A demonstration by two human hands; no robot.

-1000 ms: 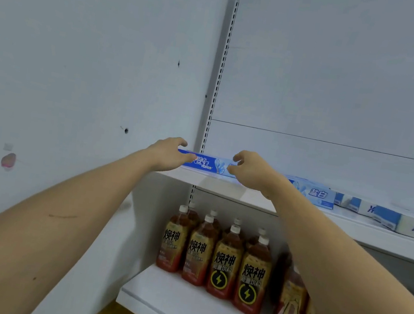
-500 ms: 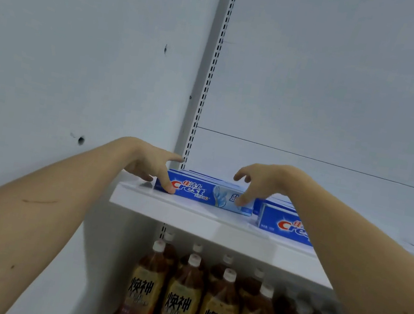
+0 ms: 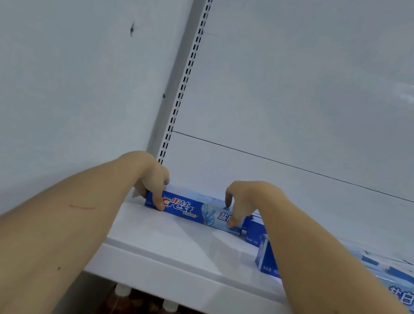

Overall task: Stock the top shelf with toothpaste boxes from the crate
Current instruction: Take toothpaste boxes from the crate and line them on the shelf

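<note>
A blue Crest toothpaste box (image 3: 186, 209) lies lengthwise at the back left of the white top shelf (image 3: 172, 249). My left hand (image 3: 153, 183) grips its left end, thumb on the front face and fingers curled over the top. My right hand (image 3: 236, 202) grips the right end the same way. More blue and white toothpaste boxes (image 3: 269, 259) lie on the shelf to the right, partly hidden by my right forearm. The crate is out of view.
A slotted metal upright (image 3: 186, 72) runs up the back corner beside the white wall (image 3: 65, 66). Under the shelf, white-capped tea bottles (image 3: 167, 313) stand in a row. A strip of bare shelf lies in front of the held box.
The view has moved closer and higher. The box has been pushed further back along the shelf, and both hands now curl tighter round its ends.
</note>
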